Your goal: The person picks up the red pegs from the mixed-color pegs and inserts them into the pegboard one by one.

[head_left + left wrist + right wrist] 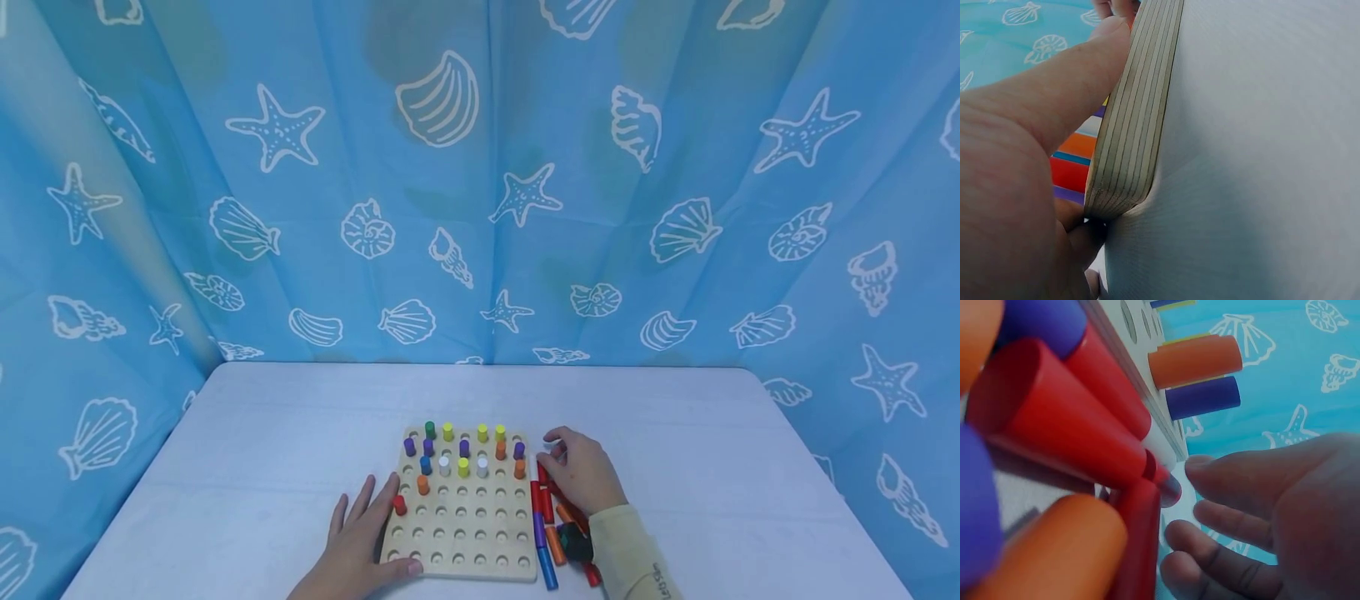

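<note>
A wooden pegboard (468, 547) lies on the table, with coloured pegs such as a red peg (400, 505) and a green peg (430, 430) upright in its left and far holes. My left hand (352, 542) rests at its near left corner, fingers spread along the side and thumb at the front edge. The board's layered edge fills the left wrist view. Beyond the board's right side, my right hand (588, 477) hovers by loose red pegs (547, 505). In the right wrist view its fingers are bent, with nothing visible between them, near a red peg (1066, 412).
Loose pegs lie along the board's right side, among them a purple peg (539, 530), a blue peg (547, 568) and an orange peg (555, 546). A dark wrist camera (576, 542) covers some. Behind the white table (300, 417) hangs a blue shell-patterned curtain (480, 208).
</note>
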Action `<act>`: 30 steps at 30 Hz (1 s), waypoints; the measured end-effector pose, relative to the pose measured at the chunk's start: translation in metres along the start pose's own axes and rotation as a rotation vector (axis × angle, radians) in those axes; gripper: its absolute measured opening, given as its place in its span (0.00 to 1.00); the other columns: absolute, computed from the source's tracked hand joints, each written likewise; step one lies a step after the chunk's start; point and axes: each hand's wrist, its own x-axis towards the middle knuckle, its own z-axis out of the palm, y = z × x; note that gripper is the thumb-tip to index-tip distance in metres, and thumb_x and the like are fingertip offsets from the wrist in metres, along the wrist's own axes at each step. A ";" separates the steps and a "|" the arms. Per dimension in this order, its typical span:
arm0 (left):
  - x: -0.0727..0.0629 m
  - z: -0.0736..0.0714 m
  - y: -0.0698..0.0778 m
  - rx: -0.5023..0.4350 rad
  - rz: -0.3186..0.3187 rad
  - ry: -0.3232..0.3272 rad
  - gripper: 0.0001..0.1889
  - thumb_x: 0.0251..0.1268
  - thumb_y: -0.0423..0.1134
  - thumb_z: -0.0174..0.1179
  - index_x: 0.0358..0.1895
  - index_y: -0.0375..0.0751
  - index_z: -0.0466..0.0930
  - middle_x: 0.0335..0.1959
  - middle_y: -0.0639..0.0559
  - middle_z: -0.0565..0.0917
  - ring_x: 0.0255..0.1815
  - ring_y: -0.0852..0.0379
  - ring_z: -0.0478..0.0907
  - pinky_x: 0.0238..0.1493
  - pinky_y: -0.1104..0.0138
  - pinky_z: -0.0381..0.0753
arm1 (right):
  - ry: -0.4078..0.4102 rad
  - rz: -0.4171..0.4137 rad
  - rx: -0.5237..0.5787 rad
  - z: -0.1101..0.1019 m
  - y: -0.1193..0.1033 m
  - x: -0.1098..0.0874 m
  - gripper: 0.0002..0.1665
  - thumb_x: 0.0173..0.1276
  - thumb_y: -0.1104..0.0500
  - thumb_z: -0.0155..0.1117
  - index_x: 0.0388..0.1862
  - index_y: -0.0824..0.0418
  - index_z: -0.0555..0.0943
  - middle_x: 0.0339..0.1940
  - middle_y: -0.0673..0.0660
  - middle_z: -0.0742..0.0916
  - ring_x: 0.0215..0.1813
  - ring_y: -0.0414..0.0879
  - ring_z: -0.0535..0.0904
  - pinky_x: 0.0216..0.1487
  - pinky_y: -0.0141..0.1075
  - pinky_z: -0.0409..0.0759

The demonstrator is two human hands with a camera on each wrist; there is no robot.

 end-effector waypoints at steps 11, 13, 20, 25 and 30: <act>0.000 0.000 0.000 -0.017 0.001 -0.007 0.65 0.41 0.69 0.74 0.81 0.42 0.50 0.79 0.38 0.58 0.81 0.35 0.39 0.75 0.37 0.27 | -0.052 0.020 -0.031 0.001 0.005 0.003 0.20 0.67 0.51 0.72 0.54 0.58 0.82 0.30 0.50 0.82 0.31 0.43 0.76 0.38 0.38 0.82; 0.001 0.000 0.000 -0.015 -0.001 -0.008 0.65 0.41 0.69 0.74 0.81 0.42 0.50 0.79 0.38 0.58 0.81 0.35 0.39 0.75 0.37 0.27 | -0.052 0.017 -0.040 0.002 0.005 0.004 0.19 0.67 0.51 0.72 0.53 0.58 0.83 0.29 0.50 0.82 0.31 0.43 0.76 0.38 0.39 0.82; 0.001 0.000 -0.001 -0.015 -0.008 -0.010 0.66 0.41 0.69 0.74 0.81 0.43 0.50 0.79 0.38 0.58 0.81 0.35 0.39 0.75 0.37 0.27 | -0.075 0.018 -0.044 0.002 0.005 0.003 0.18 0.68 0.51 0.71 0.51 0.59 0.84 0.27 0.50 0.81 0.29 0.43 0.75 0.35 0.37 0.80; 0.001 0.000 -0.002 -0.018 0.008 -0.004 0.66 0.41 0.69 0.74 0.81 0.43 0.50 0.79 0.39 0.58 0.81 0.35 0.39 0.75 0.37 0.26 | -0.084 0.013 -0.036 0.002 0.004 0.003 0.16 0.68 0.51 0.70 0.49 0.58 0.85 0.27 0.49 0.81 0.29 0.43 0.75 0.35 0.37 0.79; 0.001 0.000 -0.002 -0.019 0.021 0.002 0.66 0.41 0.68 0.74 0.81 0.43 0.50 0.79 0.39 0.58 0.81 0.35 0.39 0.75 0.37 0.27 | -0.073 -0.004 -0.042 0.000 0.003 0.002 0.14 0.68 0.52 0.70 0.47 0.59 0.86 0.28 0.49 0.83 0.30 0.43 0.76 0.38 0.38 0.80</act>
